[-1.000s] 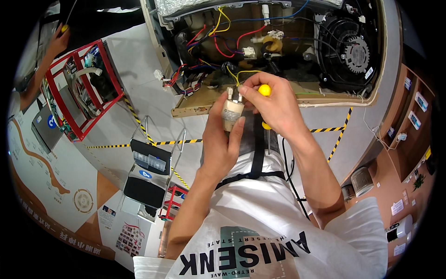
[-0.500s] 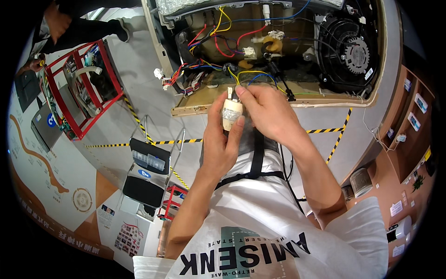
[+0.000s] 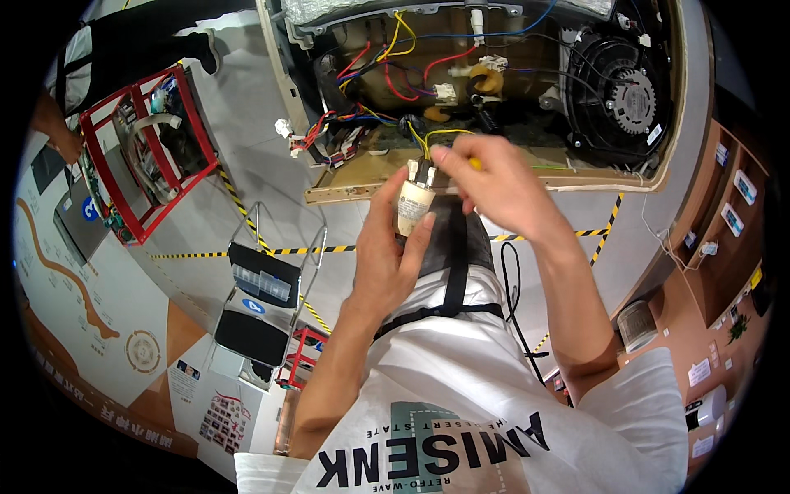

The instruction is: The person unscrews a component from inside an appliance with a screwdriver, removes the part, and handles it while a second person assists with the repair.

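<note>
My left hand [image 3: 392,245] is closed around a cream-coloured, can-shaped capacitor [image 3: 415,207] with a printed label, tilted with its terminals up. White and dark connectors [image 3: 422,172] sit at its top end, and yellow wires [image 3: 421,141] run from there into the opened machine. My right hand [image 3: 502,183] is just right of the connectors, fingers curled. A small bright yellow piece [image 3: 476,164] shows between its fingers; the rest of what it holds is hidden. The right thumb is close to the wires, and I cannot tell whether it touches them.
The opened machine housing [image 3: 346,193] holds loose coloured wires and a black round fan [image 3: 629,103]. At left stand a red metal frame [image 3: 186,123], a folding chair [image 3: 253,336] and another person's hand [image 3: 59,136]. Black-and-yellow tape [image 3: 329,249] marks the floor; wooden shelves [image 3: 724,214] stand at right.
My right hand has moved slightly up and right off the capacitor's top, its fingers now curled and a yellow piece showing. The capacitor has shifted a little right. The person's hand at left has moved lower.
</note>
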{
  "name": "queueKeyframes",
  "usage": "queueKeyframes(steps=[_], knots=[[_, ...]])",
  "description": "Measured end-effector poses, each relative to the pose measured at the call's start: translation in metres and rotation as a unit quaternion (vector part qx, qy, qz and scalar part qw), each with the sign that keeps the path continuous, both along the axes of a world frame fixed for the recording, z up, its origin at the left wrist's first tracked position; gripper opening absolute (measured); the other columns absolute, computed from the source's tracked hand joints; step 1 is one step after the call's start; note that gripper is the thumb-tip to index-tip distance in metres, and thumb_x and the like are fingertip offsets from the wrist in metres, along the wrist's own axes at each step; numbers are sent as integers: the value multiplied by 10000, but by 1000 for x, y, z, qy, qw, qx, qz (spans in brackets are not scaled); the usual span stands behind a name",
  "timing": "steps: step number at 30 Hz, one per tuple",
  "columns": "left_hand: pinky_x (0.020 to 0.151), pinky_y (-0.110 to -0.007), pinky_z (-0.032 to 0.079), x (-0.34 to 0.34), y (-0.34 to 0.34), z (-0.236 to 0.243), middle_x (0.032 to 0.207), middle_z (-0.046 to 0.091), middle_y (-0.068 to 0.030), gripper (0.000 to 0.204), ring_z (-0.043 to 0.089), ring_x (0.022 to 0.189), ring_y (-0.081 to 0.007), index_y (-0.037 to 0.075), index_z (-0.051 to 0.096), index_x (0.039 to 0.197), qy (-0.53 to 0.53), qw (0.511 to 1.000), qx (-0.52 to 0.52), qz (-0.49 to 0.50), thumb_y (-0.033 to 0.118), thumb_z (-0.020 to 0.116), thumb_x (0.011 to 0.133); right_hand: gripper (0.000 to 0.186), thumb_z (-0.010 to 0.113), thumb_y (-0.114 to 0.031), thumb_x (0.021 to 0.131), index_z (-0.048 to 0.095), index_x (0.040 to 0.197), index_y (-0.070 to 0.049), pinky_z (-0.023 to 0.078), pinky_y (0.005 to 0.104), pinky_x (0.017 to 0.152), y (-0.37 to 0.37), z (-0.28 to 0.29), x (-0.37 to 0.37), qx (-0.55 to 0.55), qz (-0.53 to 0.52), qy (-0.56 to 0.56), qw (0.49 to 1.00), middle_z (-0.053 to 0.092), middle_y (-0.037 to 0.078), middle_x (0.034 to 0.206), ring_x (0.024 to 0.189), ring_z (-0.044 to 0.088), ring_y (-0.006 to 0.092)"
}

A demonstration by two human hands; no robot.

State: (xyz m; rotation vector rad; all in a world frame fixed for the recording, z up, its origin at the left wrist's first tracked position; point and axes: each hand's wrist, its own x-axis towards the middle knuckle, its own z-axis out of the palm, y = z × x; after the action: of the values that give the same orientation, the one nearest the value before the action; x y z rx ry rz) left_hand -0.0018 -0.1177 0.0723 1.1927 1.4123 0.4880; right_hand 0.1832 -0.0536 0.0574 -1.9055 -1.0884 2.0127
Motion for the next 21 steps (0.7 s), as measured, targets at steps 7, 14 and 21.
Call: queueKeyframes(steps=[7,14,21], knots=[[853,-436,467,-6,1,-5,1147,612,-223,564,595,1000,-379,-22,438,1384,110,990,68,-54,133,688,902,342,633,-330,904,652,875,10,499,458,780,25,7,-12,134,98,-22,986,673,220,792,842,665,393],[857,-448,416,3,4,-1,1103,602,-195,581,575,967,-372,-34,477,1346,225,953,169,-111,92,723,835,366,723,-335,828,685,835,29,512,409,709,31,6,-18,143,189,-95,967,671,213,745,743,676,366],[854,-449,375,11,1,-5,1058,589,-172,601,549,979,-344,-15,487,1344,275,938,178,-111,109,746,817,357,722,-294,845,698,848,62,527,439,830,45,16,-19,37,193,-79,977,691,253,809,871,694,392]])
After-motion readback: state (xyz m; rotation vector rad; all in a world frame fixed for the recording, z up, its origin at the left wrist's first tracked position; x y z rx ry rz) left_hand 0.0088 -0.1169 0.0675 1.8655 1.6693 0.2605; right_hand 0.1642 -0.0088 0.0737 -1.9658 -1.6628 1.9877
